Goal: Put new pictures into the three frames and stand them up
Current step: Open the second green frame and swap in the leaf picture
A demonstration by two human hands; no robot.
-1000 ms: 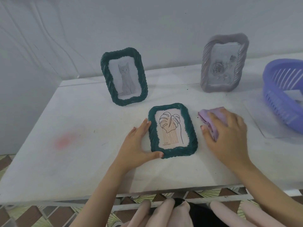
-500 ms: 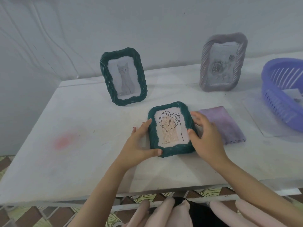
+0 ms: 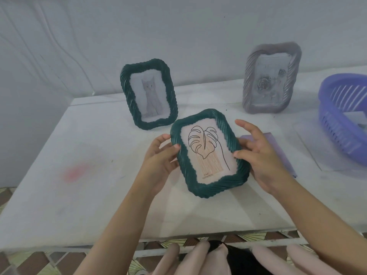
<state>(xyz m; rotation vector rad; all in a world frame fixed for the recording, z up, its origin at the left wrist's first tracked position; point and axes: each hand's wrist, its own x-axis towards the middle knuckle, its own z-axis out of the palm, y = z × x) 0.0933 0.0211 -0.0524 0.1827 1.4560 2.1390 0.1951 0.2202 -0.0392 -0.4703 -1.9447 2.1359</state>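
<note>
Holding leaf frame [image 3: 208, 153] between both hands, apparently clear of the table [image 3: 99, 195], face tilted toward me. Long axis runs 11 to 5 o'clock, top edge away from me. Left hand [image 3: 158, 157] pinches the 9 o'clock edge, thumb on the front rim. Right hand [image 3: 264, 157] curls round the 3 o'clock edge. Both equally near. Judgement: to stand it, the 5 o'clock bottom edge goes down first. Cat frame [image 3: 148, 94] stands at 11 o'clock, grey frame [image 3: 272, 80] at 1 o'clock, both upright. Purple cloth [image 3: 282, 155] lies flat at 3 o'clock; basket [image 3: 345, 120] beyond it.
</note>
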